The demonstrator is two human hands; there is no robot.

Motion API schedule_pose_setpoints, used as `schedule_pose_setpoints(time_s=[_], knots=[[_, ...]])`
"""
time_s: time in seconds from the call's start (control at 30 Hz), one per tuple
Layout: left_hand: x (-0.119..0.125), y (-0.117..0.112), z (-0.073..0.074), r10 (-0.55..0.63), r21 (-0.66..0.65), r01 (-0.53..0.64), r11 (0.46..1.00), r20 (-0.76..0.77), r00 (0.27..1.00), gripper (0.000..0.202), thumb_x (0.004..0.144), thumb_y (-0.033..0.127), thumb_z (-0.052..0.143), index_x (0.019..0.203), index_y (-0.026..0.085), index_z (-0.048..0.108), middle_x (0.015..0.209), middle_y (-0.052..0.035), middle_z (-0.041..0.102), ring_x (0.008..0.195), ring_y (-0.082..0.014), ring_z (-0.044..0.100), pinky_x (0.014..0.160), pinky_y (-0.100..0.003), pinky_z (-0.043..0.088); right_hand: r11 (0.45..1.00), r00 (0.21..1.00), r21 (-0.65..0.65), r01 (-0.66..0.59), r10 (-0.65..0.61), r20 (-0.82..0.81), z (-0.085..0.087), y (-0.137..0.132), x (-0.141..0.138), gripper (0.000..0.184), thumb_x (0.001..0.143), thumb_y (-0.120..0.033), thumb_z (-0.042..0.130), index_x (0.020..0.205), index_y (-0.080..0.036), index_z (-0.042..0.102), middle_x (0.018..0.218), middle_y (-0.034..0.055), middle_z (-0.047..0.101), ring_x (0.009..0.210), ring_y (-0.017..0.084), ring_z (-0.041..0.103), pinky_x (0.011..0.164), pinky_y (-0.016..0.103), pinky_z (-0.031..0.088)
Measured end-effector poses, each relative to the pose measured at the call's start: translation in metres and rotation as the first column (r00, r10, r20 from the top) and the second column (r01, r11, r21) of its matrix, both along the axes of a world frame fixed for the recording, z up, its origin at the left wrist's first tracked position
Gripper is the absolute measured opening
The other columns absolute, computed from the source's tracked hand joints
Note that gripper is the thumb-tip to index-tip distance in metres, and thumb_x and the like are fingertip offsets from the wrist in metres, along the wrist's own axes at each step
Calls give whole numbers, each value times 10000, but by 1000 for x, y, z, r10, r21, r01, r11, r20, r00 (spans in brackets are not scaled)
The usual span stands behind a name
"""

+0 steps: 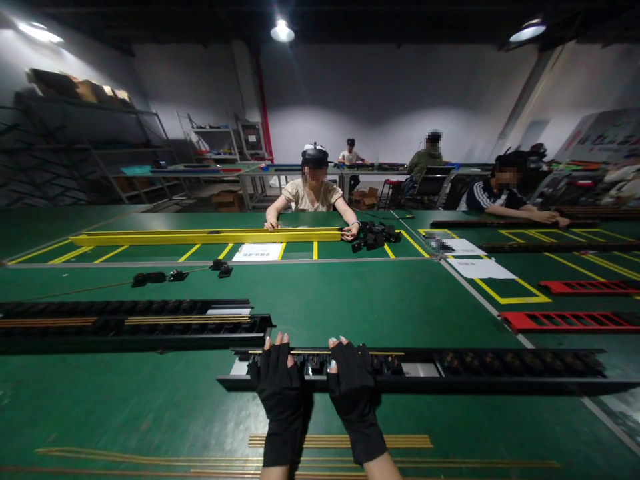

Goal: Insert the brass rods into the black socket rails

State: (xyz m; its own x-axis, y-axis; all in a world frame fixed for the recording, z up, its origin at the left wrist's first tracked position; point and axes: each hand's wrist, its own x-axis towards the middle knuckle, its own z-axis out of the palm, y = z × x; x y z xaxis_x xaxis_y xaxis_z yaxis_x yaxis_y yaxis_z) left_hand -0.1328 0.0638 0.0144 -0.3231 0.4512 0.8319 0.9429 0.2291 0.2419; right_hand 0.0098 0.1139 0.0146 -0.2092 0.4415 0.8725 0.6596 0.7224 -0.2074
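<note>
Both my hands wear black fingerless gloves and lie over a long black channel in front of me. My left hand is near its left end, fingers bent over the far side and thumb on the near side of a thin brass rod. My right hand is set the same way a little further right on that rod. Black modules sit in the channel under and between my hands. More dark modules fill its right part. The exact finger contact is partly hidden by the gloves.
Short brass rods and longer thin rods lie nearest me. Another filled black channel is at left, red frames at right. Across the green table, a person handles a yellow channel beside piled black parts.
</note>
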Motion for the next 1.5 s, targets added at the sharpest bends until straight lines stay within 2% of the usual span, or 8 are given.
schedule_pose_setpoints(time_s=[0.17, 0.33, 0.6, 0.87, 1.03, 1.17, 1.33, 1.5], knots=[[-7, -6, 0, -60, 61, 58, 996, 43, 997, 409, 964, 183, 357, 1294, 164, 599, 1197, -127, 714, 1281, -261, 558, 1129, -482, 278, 1000, 1000, 14, -9, 8, 29, -1, 2, 2, 386, 916, -132, 440, 1245, -162, 640, 1170, 50, 739, 1168, 203, 647, 1195, 407, 277], [-19, -9, -4, 44, 49, -52, 997, 161, 986, 423, 987, 238, 317, 1277, 184, 620, 1244, -118, 697, 1292, -273, 548, 1151, -512, 196, 1000, 999, 15, -7, 6, 39, 0, 0, 3, 376, 924, -139, 433, 1236, -151, 642, 1165, 54, 740, 1165, 213, 646, 1197, 413, 272], [-17, -4, -5, 63, 72, -82, 994, 242, 968, 445, 1000, 264, 283, 1292, 175, 608, 1277, -114, 680, 1320, -272, 525, 1143, -508, 215, 1000, 1000, 15, -2, 2, 24, 1, 0, 3, 382, 913, -136, 441, 1242, -157, 634, 1154, 59, 743, 1169, 206, 648, 1191, 415, 288], [-8, -3, -2, 37, 102, -55, 993, 168, 985, 420, 984, 212, 344, 1325, 190, 589, 1259, -109, 689, 1318, -267, 529, 1181, -531, 182, 1000, 1000, -4, -1, 1, 22, 0, -1, 2, 411, 904, -136, 442, 1271, -175, 623, 1169, 63, 737, 1196, 207, 637, 1195, 421, 285], [-4, -1, -2, -34, 86, 25, 996, 98, 995, 377, 981, 185, 353, 1231, 168, 634, 1162, -101, 727, 1259, -248, 574, 1166, -480, 256, 1000, 999, 3, -5, 5, 34, -1, -1, 3, 391, 914, -135, 438, 1254, -163, 632, 1172, 58, 737, 1182, 217, 640, 1190, 429, 284], [2, 1, -2, -47, 104, 36, 994, 109, 993, 403, 986, 187, 335, 1298, 155, 589, 1238, -127, 692, 1324, -257, 524, 1147, -488, 281, 1000, 999, -4, 0, 1, 34, -2, 0, 2, 399, 915, -141, 438, 1263, -168, 631, 1174, 57, 736, 1185, 202, 639, 1194, 419, 283], [9, 4, -6, -152, 35, 150, 988, 56, 987, 371, 955, 193, 400, 1254, 170, 619, 1165, -130, 718, 1236, -275, 592, 1130, -510, 280, 1000, 1000, 1, 9, -9, -6, -1, 0, 0, 399, 912, -138, 433, 1247, -182, 643, 1158, 52, 743, 1167, 187, 651, 1197, 406, 282], [14, 5, -2, -123, 50, 122, 991, 5, 992, 377, 926, 126, 397, 1223, 162, 627, 1143, -115, 734, 1208, -261, 610, 1119, -485, 286, 1000, 1000, 2, -4, 4, -10, 0, 0, 0, 407, 904, -134, 451, 1262, -185, 637, 1151, 51, 745, 1165, 190, 655, 1200, 402, 279]])
